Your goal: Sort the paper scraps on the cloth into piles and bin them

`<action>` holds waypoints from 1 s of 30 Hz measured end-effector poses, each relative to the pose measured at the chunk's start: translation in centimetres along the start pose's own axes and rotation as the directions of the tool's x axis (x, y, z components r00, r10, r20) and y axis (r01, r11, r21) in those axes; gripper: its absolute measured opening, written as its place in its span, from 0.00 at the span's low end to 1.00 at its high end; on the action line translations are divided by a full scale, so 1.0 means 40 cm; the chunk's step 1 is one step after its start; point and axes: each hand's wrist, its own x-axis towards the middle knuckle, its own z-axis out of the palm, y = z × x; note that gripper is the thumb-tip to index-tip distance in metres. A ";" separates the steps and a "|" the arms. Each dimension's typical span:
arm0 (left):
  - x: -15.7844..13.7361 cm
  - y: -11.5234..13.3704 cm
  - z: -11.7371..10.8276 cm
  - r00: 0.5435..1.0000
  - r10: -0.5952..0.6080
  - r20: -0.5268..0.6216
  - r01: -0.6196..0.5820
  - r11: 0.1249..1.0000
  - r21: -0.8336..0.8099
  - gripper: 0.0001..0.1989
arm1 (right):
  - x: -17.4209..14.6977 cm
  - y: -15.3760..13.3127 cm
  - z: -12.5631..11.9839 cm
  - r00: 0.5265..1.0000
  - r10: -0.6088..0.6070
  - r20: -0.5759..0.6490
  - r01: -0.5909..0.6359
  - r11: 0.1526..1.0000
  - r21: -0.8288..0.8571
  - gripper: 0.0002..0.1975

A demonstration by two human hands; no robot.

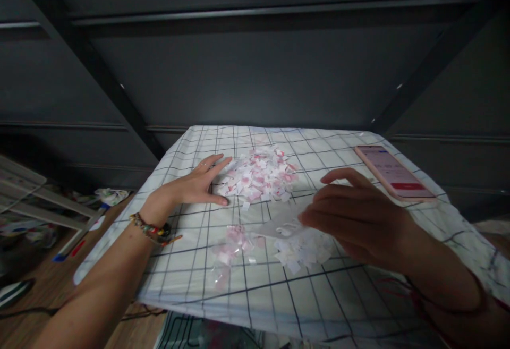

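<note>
Spreads the left hand wide, with nothing held, at the left edge of a loose heap of small white and pink scraps; pinches a flat, slotted, translucent white piece in the right hand, beside a smaller pile of whitish scraps. Left of this pile, includes clear-and-pink bits; farther right, a pink-edged phone, all on a cloth-covered, dark-gridded white desk.

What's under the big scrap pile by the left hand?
Checked cloth shows around the big scrap pile; whatever lies directly beneath it is covered and can't be seen.
</note>
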 end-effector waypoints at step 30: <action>0.010 0.017 0.014 0.977 -0.214 0.011 0.210 0.967 0.142 0.42 | 0.021 0.012 0.046 0.992 -0.008 -0.122 -0.016 0.981 -0.195 0.10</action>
